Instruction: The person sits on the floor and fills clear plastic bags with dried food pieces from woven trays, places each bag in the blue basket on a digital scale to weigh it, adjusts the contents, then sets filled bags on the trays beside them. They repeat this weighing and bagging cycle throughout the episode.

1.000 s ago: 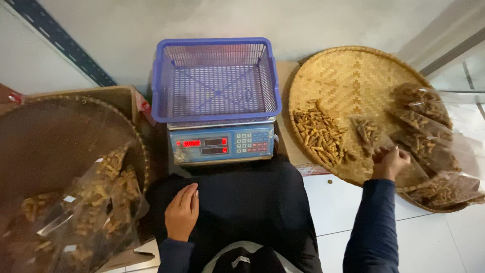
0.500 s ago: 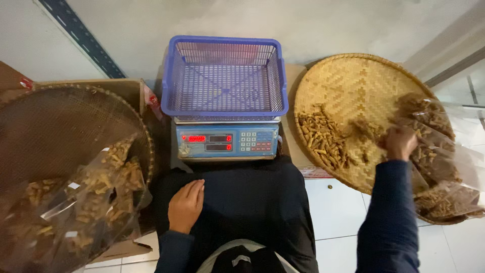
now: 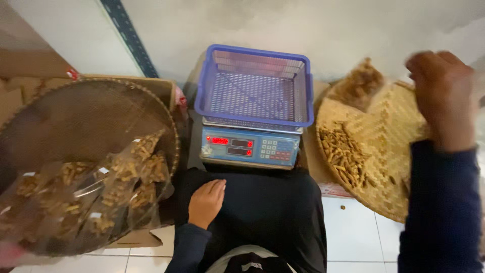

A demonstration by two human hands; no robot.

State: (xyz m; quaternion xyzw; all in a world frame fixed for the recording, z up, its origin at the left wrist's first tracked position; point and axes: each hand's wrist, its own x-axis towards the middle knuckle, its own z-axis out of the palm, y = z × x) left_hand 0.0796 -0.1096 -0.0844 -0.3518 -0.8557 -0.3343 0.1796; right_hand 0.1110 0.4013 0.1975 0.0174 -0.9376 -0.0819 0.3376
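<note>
The right hand [image 3: 442,96], which a second ago reaches down among the clear bags of brown sticks on the woven tray [image 3: 389,136] and half a second ago rests on them, is now lifted off the tray and raised, blurred. A filled clear bag [image 3: 359,83] now hangs in the air above the tray's far rim, just beside that hand; whether the grip is around its top cannot be told. The view itself has shifted, so the tray's right part is now hidden behind the dark sleeve [image 3: 439,212].
</note>
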